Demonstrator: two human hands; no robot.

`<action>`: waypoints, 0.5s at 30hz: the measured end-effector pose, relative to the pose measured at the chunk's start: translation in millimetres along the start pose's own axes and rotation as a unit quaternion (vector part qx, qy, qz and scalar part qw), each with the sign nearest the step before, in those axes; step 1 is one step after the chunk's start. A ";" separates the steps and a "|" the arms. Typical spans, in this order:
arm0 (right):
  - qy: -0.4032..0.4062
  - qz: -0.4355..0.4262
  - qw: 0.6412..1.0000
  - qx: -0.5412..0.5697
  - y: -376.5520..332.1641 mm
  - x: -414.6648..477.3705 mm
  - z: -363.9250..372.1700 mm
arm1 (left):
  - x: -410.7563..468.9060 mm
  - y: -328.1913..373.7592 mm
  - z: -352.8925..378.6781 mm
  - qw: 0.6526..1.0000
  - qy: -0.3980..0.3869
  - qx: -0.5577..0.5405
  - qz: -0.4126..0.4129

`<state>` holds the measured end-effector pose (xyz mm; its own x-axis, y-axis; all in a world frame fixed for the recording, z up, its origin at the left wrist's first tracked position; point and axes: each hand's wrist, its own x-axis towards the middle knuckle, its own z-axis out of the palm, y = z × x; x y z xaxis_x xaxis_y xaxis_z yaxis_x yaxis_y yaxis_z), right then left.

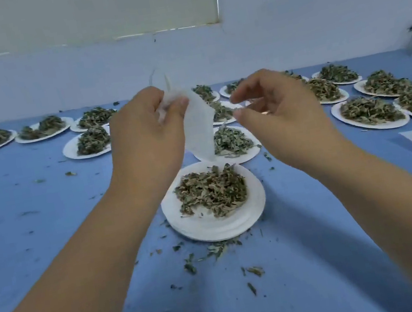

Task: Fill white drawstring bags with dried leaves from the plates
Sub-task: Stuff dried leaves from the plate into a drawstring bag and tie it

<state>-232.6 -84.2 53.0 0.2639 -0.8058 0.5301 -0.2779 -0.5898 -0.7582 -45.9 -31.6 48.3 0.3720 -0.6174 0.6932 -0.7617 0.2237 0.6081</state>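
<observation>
In the centre of the frame the left hand (145, 130) pinches the top of a white drawstring bag (200, 129). Its grip is closed on the bag, which hangs in the air over the nearest plate (213, 233). The right hand (280, 118) is just beside the bag, its grip loose, fingers half curled and holding nothing. Dried leaves (211, 193) lie on this plate on the blue worktop (30, 214). Other plates (67, 151) with leaves stand across the middle band of the frame.

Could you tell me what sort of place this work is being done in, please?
Probably a small hand-packing workroom: many white plates of dried leaves sit in rows on a blue-covered table against a plain wall, and the left hand pinches a white bag above the nearest plate.
</observation>
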 end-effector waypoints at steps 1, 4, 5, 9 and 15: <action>-0.038 -0.032 0.999 -0.007 -9.8 -1.9 10.6 | 1.5 -6.7 -9.9 0.999 0.003 0.038 0.019; -0.093 -0.150 0.984 -0.031 -37.7 -4.8 46.4 | 4.9 -20.6 -37.3 0.987 0.010 0.130 0.092; -0.103 -0.190 0.975 -0.046 -44.6 -4.0 58.8 | 5.8 -23.6 -46.1 0.981 0.014 0.158 0.111; -0.085 -0.307 0.941 -0.117 -57.8 4.1 96.8 | 4.9 -38.8 -74.9 0.961 0.001 0.233 0.151; -0.157 -0.289 0.932 -0.153 -50.9 2.9 118.2 | 5.8 -55.9 -95.7 0.958 -0.067 0.248 0.125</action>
<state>-108.4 -50.3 48.3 0.6955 -0.3215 0.6426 -0.2430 -0.9468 -0.2108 49.5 24.4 55.4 0.0986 -0.6893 0.7177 -0.9890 0.0118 0.1472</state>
